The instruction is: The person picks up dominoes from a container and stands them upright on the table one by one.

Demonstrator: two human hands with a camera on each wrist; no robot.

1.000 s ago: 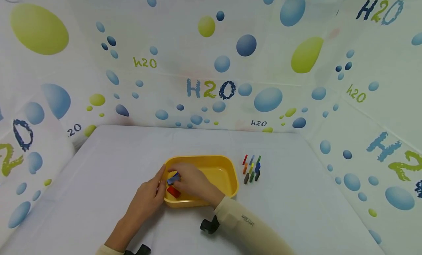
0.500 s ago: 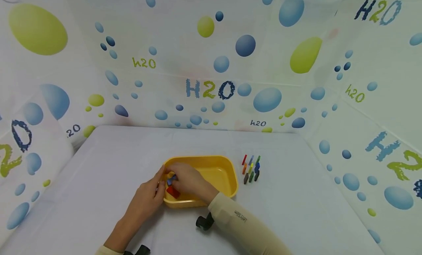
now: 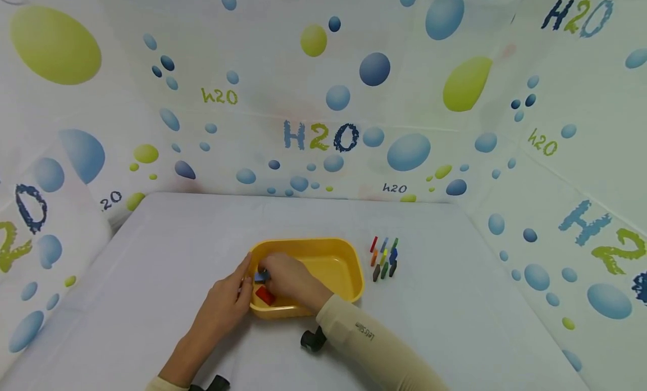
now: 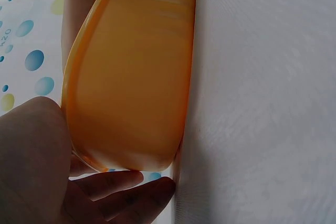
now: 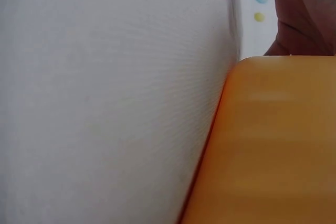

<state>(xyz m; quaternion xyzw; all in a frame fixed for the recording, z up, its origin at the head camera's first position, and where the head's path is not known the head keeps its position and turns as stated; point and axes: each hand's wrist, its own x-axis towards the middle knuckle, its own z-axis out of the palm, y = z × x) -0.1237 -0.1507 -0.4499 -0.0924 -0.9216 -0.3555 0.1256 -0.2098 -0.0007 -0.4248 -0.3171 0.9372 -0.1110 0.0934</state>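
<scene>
A yellow tray (image 3: 327, 267) sits on the white-covered table in the head view. Against its left end rests my left hand (image 3: 224, 304), its thumb by the near rim and its fingers along the outside. The left wrist view shows those fingers (image 4: 128, 199) fairly straight against the end wall. My right hand (image 3: 290, 276) reaches inside the tray, fingers bent down at a small blue block (image 3: 260, 277), which it appears to pinch; the fingertips are partly hidden. A small red block (image 3: 265, 295) lies just nearer to me on the tray floor.
Right of the tray, several small coloured sticks (image 3: 384, 258) lie in neat rows. A patterned sheet (image 3: 323, 99) stands behind the table (image 3: 212, 222). Black wrist mounts (image 3: 313, 339) sit under the forearms.
The blue block has turned flatter and sits slightly further left under my right fingers. My right hand and forearm have shifted a little left. The left hand stays at the tray's end.
</scene>
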